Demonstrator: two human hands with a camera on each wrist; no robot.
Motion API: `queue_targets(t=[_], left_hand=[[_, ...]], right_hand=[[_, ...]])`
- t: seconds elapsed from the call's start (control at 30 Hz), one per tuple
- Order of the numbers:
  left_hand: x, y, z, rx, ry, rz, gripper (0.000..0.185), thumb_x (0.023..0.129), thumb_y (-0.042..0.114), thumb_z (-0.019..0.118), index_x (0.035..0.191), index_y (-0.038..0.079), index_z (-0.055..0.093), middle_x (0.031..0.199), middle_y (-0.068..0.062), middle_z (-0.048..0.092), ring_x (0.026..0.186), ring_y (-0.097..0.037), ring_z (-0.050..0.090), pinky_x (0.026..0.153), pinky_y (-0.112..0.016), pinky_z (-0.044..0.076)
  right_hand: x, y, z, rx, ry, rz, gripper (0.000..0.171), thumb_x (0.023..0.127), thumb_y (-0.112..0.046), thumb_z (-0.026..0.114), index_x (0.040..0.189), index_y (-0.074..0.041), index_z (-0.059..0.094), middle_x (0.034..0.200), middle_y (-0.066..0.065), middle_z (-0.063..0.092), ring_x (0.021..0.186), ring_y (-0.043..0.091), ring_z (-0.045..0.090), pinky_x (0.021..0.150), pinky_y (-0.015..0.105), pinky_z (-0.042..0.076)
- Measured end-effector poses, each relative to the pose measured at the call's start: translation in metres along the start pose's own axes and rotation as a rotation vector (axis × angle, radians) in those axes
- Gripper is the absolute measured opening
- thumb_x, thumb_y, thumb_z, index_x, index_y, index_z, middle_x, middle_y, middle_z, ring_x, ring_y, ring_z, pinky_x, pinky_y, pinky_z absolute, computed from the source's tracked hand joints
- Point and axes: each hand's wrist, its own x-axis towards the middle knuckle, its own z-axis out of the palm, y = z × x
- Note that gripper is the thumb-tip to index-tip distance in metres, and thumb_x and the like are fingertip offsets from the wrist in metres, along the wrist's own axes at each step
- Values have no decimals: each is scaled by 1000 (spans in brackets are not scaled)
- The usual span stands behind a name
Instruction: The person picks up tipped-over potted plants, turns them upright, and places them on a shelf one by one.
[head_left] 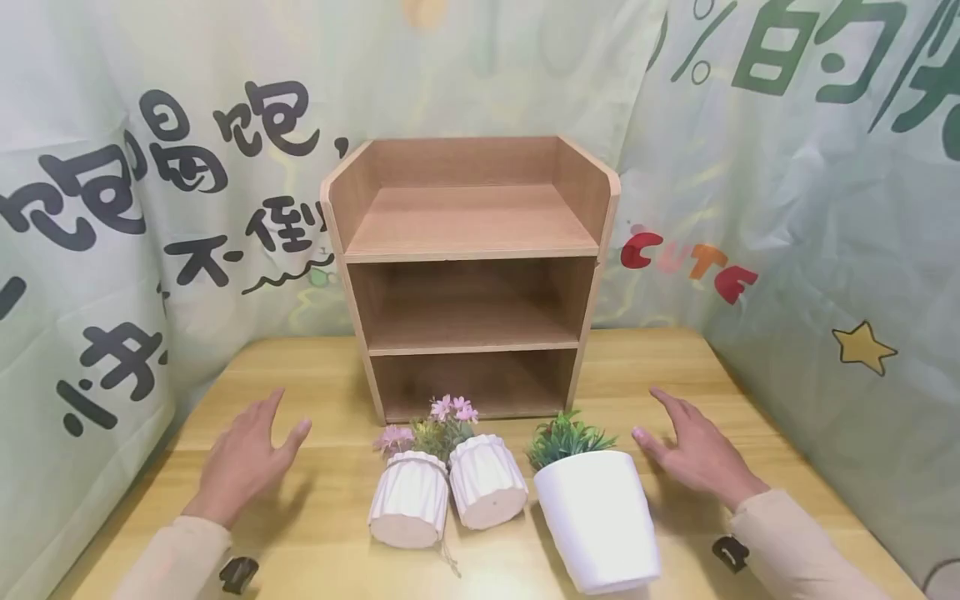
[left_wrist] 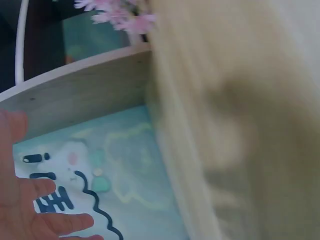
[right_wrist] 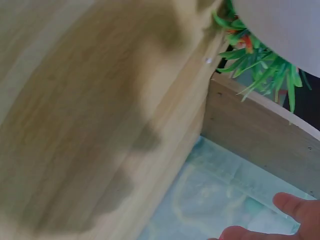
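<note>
Three pots are lying tipped over in a row at the lower centre of the head view, mouths pointing up the frame toward the shelf (head_left: 471, 275). Both hands are hovering released, fingers straight, gripping nothing. The left hand (head_left: 247, 460) is sitting left of the row; nearest it is the left ribbed pot (head_left: 410, 500), which is touching the second ribbed pot (head_left: 486, 482), pink flowers (head_left: 450, 410) spilling from both. The right hand (head_left: 693, 454) is sitting just right of the plain pot (head_left: 596, 517), the closest pairing of all; that pot's green plant (head_left: 566, 437) is pointing at the shelf's bottom opening. Each pot's long axis is running roughly up and down the frame, so each hand is facing a pot's side. The desk (head_left: 750, 392) is offering bare wood outside both hands, while the shelf is closing off the upper side just beyond the flowers. A printed cloth (head_left: 810, 250) is hanging behind and along both desk edges.
</note>
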Motion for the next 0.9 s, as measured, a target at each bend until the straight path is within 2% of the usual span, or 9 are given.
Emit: queue_targets(t=[0.2,0.43,0.63,0.9], left_hand=[[20,19,-11,-165,8,57,77,101,49,42,153,-1,16,148,-35,28,129,-57,31,102,-68,26],[44,40,-22,-276,49,84,79,99,48,46,155,6,10,148,-33,30,129,-55,34,100,-69,29],[63,54,-25,-376,98,80,84,97,48,52,157,16,3,150,-30,30,131,-49,37,102,-69,26],[78,66,-24,-456,123,97,85,95,48,55,156,17,5,152,-28,28,132,-48,37,105,-64,27]], right_hand=[[-3,-4,-5,86,-18,-18,73,97,-47,53,147,2,30,140,37,38,123,58,38,93,71,34],[-7,-12,-8,199,-66,-22,66,100,-42,50,145,2,31,135,39,43,117,56,47,87,66,42],[-11,-18,-7,245,-97,-33,64,101,-40,48,144,5,31,134,38,44,117,54,49,89,65,43],[-15,-26,-4,354,-187,4,65,101,-39,47,143,8,29,135,39,42,118,53,49,92,61,44]])
